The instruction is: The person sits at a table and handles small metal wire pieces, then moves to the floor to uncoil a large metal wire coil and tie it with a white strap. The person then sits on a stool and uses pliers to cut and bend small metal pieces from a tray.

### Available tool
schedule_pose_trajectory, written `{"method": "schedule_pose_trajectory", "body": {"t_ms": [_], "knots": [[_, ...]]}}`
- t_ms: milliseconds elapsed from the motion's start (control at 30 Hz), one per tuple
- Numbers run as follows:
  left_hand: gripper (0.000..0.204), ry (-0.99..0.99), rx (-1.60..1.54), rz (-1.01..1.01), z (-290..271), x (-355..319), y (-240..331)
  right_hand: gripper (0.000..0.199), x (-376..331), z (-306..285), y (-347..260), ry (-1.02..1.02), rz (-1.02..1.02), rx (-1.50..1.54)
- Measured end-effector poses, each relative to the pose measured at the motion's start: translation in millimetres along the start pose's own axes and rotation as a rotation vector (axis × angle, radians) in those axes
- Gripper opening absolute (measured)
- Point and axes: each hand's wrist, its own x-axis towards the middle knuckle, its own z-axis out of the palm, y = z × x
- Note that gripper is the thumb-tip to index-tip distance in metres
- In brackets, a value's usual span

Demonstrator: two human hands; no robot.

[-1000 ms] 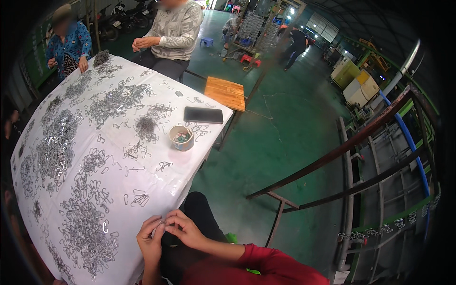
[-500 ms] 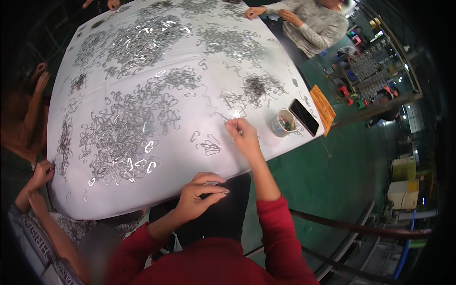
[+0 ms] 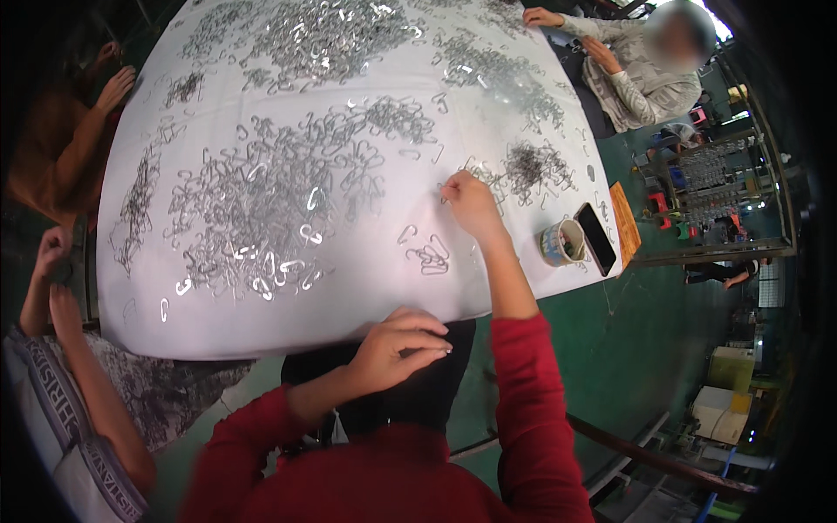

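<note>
Over the white-covered table (image 3: 384,288), my right hand (image 3: 473,207) is closed in a pinch, low near the cloth. What its fingertips hold, if anything, is too small to make out. My left hand (image 3: 392,353) is held at the near edge, in front of my lap, thumb and fingers curled together. A tiny shiny bit shows at its fingertips, its kind unclear. Between the hands lies a small group of bent metal hooks (image 3: 429,258). A large spread of similar hooks (image 3: 270,196) covers the left middle, and a darker heap of small wire pieces (image 3: 527,166) lies beyond my right hand.
A small tub (image 3: 551,247) with small items inside stands at the right, beside a black phone (image 3: 596,237). A wooden board (image 3: 624,222) sits at the table's right edge. More hooks (image 3: 331,39) lie farther back. Other people sit left and far right, their hands (image 3: 54,248) near the edges.
The view has shifted, so the table sits higher and more to the right. My right hand stays pinched and has moved slightly away from the tub. My left hand keeps its pose.
</note>
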Motion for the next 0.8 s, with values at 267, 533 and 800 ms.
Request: {"method": "schedule_pose_trajectory", "body": {"t_ms": [267, 533, 800], "knots": [[0.013, 0.124, 0.067, 0.0, 2, -1, -5, 0.011, -184, -37, -34, 0.031, 0.178, 0.98], [0.014, 0.133, 0.09, 0.036, 8, -2, -4, 0.005, -242, -13, -41, 0.176, 0.108, 1.195], [0.019, 0.071, 0.056, 0.032, 8, -5, 1, 0.008, -247, -4, -44, 0.347, 0.045, 1.056]]}}
